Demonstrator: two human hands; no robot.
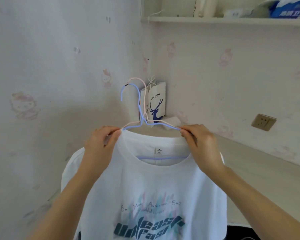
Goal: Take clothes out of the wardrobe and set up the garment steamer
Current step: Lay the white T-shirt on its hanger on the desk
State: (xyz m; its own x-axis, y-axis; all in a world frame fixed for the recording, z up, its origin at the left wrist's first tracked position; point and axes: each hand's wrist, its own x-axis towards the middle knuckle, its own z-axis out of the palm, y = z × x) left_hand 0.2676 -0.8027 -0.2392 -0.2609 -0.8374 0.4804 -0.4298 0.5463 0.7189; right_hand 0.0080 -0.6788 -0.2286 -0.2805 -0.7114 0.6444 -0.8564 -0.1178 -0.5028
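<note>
Pale wallpaper with faint cartoon figures filled the corner we faced, and a paper coffee bag (156, 101) hung right in that corner. Above the bag and to its right ran a shelf (215, 19) holding packages too blurred to name; lower to the bag's right sat a wall socket (263, 122).

Just below and in front of the bag we held up a white T-shirt (151, 184), its printed front toward us. It hung on a blue hanger (130, 94), and a pink hanger (142, 84) was tangled with that one at the neck, both hooks rising free in front of the bag and caught on nothing we could see.

Our left hand (100, 141) pinched the shirt's shoulder seam and hanger wire between thumb and curled fingers at the collar's left end. Our right hand (200, 141) pinched the other end the same way.

We judged the shirt was out of the wardrobe and the step in hand was finding somewhere to hang it. To do that well we should keep both shoulders level so the collar would not slip off the wire, free the spare pink hanger first, and hang the shirt within reach of the socket. No steamer was in view.
</note>
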